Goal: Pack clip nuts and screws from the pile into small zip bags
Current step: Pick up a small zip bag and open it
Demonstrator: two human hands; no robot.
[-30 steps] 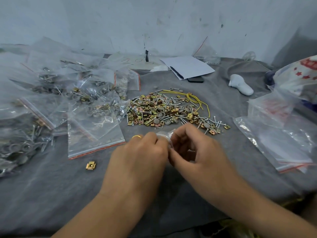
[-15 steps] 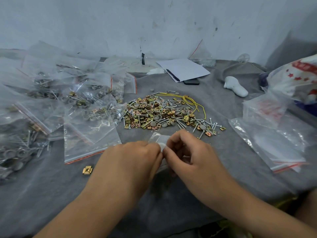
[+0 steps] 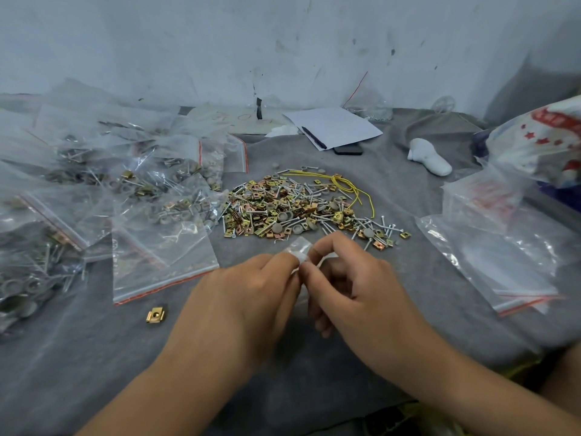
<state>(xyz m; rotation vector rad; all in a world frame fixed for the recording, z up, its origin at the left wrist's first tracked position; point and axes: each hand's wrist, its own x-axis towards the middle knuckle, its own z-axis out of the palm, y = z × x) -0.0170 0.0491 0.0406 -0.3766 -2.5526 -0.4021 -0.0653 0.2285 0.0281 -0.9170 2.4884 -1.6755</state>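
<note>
The left hand (image 3: 248, 297) and the right hand (image 3: 355, 287) are meeting at the middle of the desk (image 3: 78, 357), each pinching the same small zip bag (image 3: 300, 248) between thumb and curled fingers. The bag is sticking up clear and crumpled between the fingertips; what it is holding cannot be told. Just beyond the hands, the pile (image 3: 295, 209) of brass clip nuts, silver screws and grey round caps is lying spread on the grey cloth, with a yellow cord (image 3: 349, 187) looping over its far right edge. One stray clip nut (image 3: 155, 314) is sitting alone near the left forearm, apart from the pile. To the left, filled zip bags (image 3: 132, 190) with red seal strips are lying heaped and overlapping, hardware showing through them. To the right, a stack of flat empty zip bags (image 3: 496, 262) is resting on the cloth. Farther back, a sheet of paper (image 3: 336, 125) is lying with a pen (image 3: 312, 138) across it and a dark phone (image 3: 347, 150) partly under its near corner, and a white moulded object (image 3: 429, 157) is lying well to its right.
</note>
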